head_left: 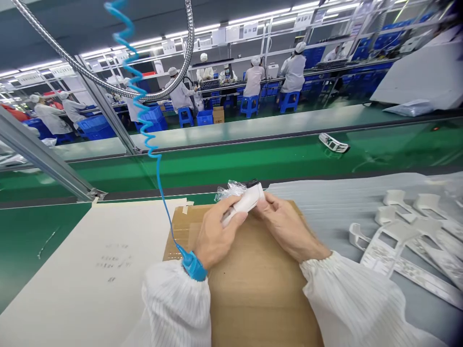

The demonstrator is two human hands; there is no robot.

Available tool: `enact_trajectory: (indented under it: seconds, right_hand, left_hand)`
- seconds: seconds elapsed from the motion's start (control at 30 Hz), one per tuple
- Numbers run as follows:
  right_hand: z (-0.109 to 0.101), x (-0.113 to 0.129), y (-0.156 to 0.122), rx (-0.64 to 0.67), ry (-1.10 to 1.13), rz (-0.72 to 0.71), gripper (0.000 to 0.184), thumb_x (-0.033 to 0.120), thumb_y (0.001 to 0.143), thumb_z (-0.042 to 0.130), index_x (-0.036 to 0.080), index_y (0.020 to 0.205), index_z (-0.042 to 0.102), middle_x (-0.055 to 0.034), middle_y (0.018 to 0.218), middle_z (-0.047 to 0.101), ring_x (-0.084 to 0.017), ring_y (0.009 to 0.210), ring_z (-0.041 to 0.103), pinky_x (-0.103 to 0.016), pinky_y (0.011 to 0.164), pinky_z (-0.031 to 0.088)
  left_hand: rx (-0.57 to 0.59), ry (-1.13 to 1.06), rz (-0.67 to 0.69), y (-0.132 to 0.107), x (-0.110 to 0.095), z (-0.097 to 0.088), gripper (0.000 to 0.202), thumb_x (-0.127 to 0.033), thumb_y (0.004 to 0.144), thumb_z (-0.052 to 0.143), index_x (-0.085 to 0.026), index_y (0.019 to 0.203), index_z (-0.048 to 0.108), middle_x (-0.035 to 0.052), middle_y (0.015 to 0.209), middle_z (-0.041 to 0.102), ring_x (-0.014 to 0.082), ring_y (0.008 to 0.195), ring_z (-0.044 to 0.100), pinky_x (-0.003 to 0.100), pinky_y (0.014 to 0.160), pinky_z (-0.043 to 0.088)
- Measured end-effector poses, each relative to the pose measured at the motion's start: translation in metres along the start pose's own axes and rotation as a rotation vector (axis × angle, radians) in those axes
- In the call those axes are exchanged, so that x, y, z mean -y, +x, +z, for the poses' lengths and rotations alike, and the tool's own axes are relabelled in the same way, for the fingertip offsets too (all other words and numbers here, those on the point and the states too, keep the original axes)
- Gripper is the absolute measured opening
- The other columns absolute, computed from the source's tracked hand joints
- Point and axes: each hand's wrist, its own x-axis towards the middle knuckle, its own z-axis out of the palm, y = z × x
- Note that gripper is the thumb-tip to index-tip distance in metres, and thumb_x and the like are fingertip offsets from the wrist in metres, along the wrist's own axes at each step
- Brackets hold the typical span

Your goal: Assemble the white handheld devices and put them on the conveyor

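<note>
sleeves [177, 303] lie nearest; left hand [217, 236] and right hand [287, 229] pinch a white part [246, 203]; a slip could drop it on the cardboard [260, 294].

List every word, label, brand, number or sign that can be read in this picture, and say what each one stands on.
Nothing here can be quoted; no text is legible.
Handwriting on the white sheet: too blurred to read.
Signs hanging above the far workbenches: too small to read.
Printed marks on the white plastic frames: too small to read.
On the white plastic part: no text shows on the visible side.
</note>
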Motion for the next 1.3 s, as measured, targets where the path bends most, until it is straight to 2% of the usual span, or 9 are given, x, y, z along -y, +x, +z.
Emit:
enact_trajectory:
  seconds: [0.13, 0.27, 0.37, 0.47, 0.6, 0.77, 1.0, 1.17, 1.3]
  right_hand:
    - [0.006, 0.0, 0.002, -0.172, 0.347, 0.158, 0.049, 0.073, 0.085, 0.051, 0.025, 0.079, 0.063, -0.0032, 0.07, 0.065, -0.025, 0.081, 0.066, -0.046, 0.086, 0.055]
    - [-0.004, -0.002, 0.003, -0.266, 0.493, 0.245, 0.054, 0.07, 0.089, 0.041, 0.026, 0.059, 0.05, 0.0064, 0.041, 0.024, -0.017, 0.044, 0.039, -0.044, 0.067, 0.054]
    - [-0.01, 0.001, 0.003, -0.135, 0.509, 0.258, 0.044, 0.06, 0.092, 0.047, 0.024, 0.068, 0.058, 0.0033, 0.05, 0.04, -0.018, 0.056, 0.051, -0.04, 0.071, 0.054]
    - [-0.003, 0.006, -0.001, 0.023, 0.455, 0.229, 0.028, 0.048, 0.094, 0.056, 0.022, 0.09, 0.066, -0.0023, 0.087, 0.066, -0.019, 0.091, 0.063, -0.035, 0.088, 0.053]
    - [0.019, 0.002, -0.01, 0.096, 0.432, 0.235, 0.021, 0.04, 0.093, 0.063, 0.021, 0.1, 0.069, -0.0052, 0.108, 0.069, -0.021, 0.111, 0.061, -0.036, 0.102, 0.047]
    - [0.029, -0.01, -0.014, 0.012, 0.464, 0.207, 0.016, 0.032, 0.086, 0.071, 0.021, 0.098, 0.071, -0.0047, 0.103, 0.071, -0.022, 0.112, 0.06, -0.038, 0.106, 0.046]
    - [0.006, -0.001, -0.001, 0.029, 0.499, 0.214, 0.019, 0.039, 0.091, 0.065, 0.021, 0.092, 0.07, -0.0032, 0.096, 0.065, -0.019, 0.104, 0.06, -0.036, 0.103, 0.048]
    - [-0.009, 0.003, 0.002, -0.018, 0.582, 0.186, 0.021, 0.039, 0.093, 0.061, 0.02, 0.09, 0.07, -0.0027, 0.094, 0.062, -0.016, 0.1, 0.06, -0.03, 0.1, 0.049]
    - [-0.006, 0.0, 0.003, -0.03, 0.579, 0.182, 0.026, 0.042, 0.096, 0.056, 0.021, 0.087, 0.069, -0.0018, 0.092, 0.063, -0.015, 0.095, 0.06, -0.029, 0.097, 0.051]
  left_hand:
    - [0.176, 0.284, -0.006, -0.008, -0.011, 0.025, 0.044, -0.04, 0.097, 0.048, -0.019, 0.135, 0.054, 0.0148, 0.123, 0.066, 0.0324, 0.11, 0.064, 0.043, 0.094, 0.048]
    - [0.328, 0.559, -0.024, -0.011, -0.018, 0.044, 0.052, -0.047, 0.097, 0.045, -0.013, 0.136, 0.051, 0.0212, 0.11, 0.068, 0.0365, 0.087, 0.069, 0.045, 0.076, 0.052]
    - [0.288, 0.63, -0.005, -0.008, -0.015, 0.038, 0.048, -0.046, 0.1, 0.038, -0.014, 0.13, 0.055, 0.0188, 0.105, 0.07, 0.0337, 0.085, 0.069, 0.042, 0.073, 0.052]
    - [0.037, 0.601, -0.012, -0.005, -0.007, 0.023, 0.04, -0.044, 0.101, 0.037, -0.018, 0.124, 0.058, 0.0135, 0.111, 0.07, 0.0303, 0.101, 0.067, 0.041, 0.083, 0.053]
    - [-0.194, 0.456, 0.154, -0.006, -0.004, 0.014, 0.048, -0.047, 0.098, 0.049, -0.022, 0.139, 0.046, 0.0101, 0.134, 0.061, 0.0248, 0.123, 0.058, 0.04, 0.101, 0.048]
    - [-0.263, 0.593, 0.286, -0.005, -0.008, 0.026, 0.038, -0.04, 0.102, 0.038, -0.017, 0.128, 0.055, 0.0119, 0.122, 0.067, 0.0246, 0.11, 0.065, 0.037, 0.092, 0.052]
    - [-0.113, 0.584, 0.389, 0.003, 0.013, 0.008, 0.047, -0.046, 0.097, 0.051, -0.018, 0.135, 0.048, 0.0087, 0.125, 0.067, 0.0222, 0.111, 0.064, 0.035, 0.092, 0.052]
    - [-0.042, 0.697, 0.382, 0.005, 0.016, -0.002, 0.029, -0.031, 0.103, 0.039, -0.019, 0.115, 0.062, 0.0077, 0.105, 0.072, 0.0228, 0.093, 0.067, 0.036, 0.079, 0.051]
    - [-0.026, 0.549, 0.309, 0.003, 0.011, 0.001, 0.029, -0.031, 0.102, 0.04, -0.02, 0.116, 0.063, 0.0082, 0.106, 0.072, 0.0233, 0.099, 0.065, 0.035, 0.083, 0.048]
